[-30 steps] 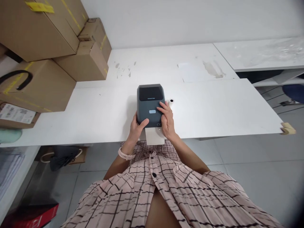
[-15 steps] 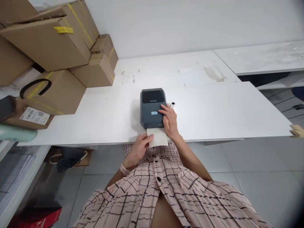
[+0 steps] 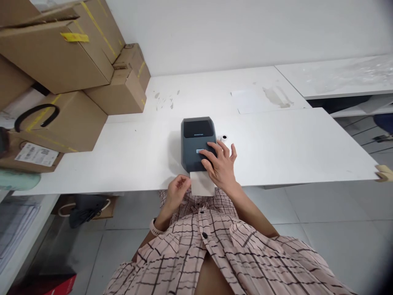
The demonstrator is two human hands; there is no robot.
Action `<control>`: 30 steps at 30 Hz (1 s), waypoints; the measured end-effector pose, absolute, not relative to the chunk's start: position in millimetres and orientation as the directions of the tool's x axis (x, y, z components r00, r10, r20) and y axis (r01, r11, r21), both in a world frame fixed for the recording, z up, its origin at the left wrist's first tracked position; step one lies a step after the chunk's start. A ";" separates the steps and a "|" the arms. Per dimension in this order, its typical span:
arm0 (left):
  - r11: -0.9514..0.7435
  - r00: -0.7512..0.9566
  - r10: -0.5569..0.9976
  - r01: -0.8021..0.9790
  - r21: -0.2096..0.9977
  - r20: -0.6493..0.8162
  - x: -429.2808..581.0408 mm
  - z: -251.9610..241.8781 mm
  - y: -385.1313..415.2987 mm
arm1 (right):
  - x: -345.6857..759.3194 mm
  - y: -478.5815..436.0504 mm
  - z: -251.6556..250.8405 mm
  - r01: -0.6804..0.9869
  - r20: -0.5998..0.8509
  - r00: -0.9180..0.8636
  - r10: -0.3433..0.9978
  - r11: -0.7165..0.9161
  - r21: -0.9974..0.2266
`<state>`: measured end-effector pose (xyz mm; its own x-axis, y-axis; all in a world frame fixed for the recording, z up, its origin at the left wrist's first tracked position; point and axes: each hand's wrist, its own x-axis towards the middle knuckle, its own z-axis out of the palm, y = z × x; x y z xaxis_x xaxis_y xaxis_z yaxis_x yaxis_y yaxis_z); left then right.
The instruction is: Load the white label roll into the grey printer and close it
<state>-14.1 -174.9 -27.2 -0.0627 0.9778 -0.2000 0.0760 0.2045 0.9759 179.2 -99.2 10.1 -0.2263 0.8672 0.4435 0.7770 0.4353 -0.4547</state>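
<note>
A dark blue-grey label printer (image 3: 196, 157) stands near the table's front edge, with a black panel and a pale button on top. Out of its front hangs a white paper label (image 3: 202, 184), reaching past the table edge. My right hand (image 3: 221, 166) lies over the printer's right side, fingers spread, the index fingertip on the button. Beside the label's left edge is my left hand (image 3: 178, 191), its fingers curled together, with nothing visible in them. A small white roll (image 3: 224, 138) with a dark core sits right of the printer.
Cardboard boxes (image 3: 89, 116) with yellow tape are stacked at the left, a black band on one. A pale green roll (image 3: 20, 179) lies in front of them. A sheet of paper (image 3: 245, 102) is on the white table (image 3: 291, 143) towards the back.
My left thumb has come off the label and the hand has drawn slightly left. My right hand has lifted its palm and spread its fingers, the index fingertip moving onto the button.
</note>
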 end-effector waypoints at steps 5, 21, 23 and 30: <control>0.061 -0.298 0.955 0.197 0.979 0.000 -22.1 -13.7 -158.5 | 176.4 -91.2 9.4 0.790 0.380 -0.252 0.890 0.416 -0.450; -0.101 -0.309 0.943 0.103 0.990 0.128 10.8 -45.8 -122.6 | 199.8 -105.0 -23.7 0.295 0.253 -0.052 0.966 0.257 -0.920; -0.127 -0.317 0.930 0.193 0.973 0.184 10.2 -48.0 -121.5 | 196.6 -106.6 -23.8 0.226 0.246 -0.033 0.969 0.247 -0.942; -0.140 -0.293 0.938 0.167 0.976 0.185 3.8 -24.5 -116.4 | 203.8 -94.7 -15.4 0.089 0.275 -0.059 0.960 0.279 -0.956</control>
<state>3.8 -116.4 -24.5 -0.2926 0.9382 0.1846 0.1665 -0.1401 0.9760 203.8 -94.7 -15.4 -0.0587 0.9598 0.2746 0.0891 0.2790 -0.9562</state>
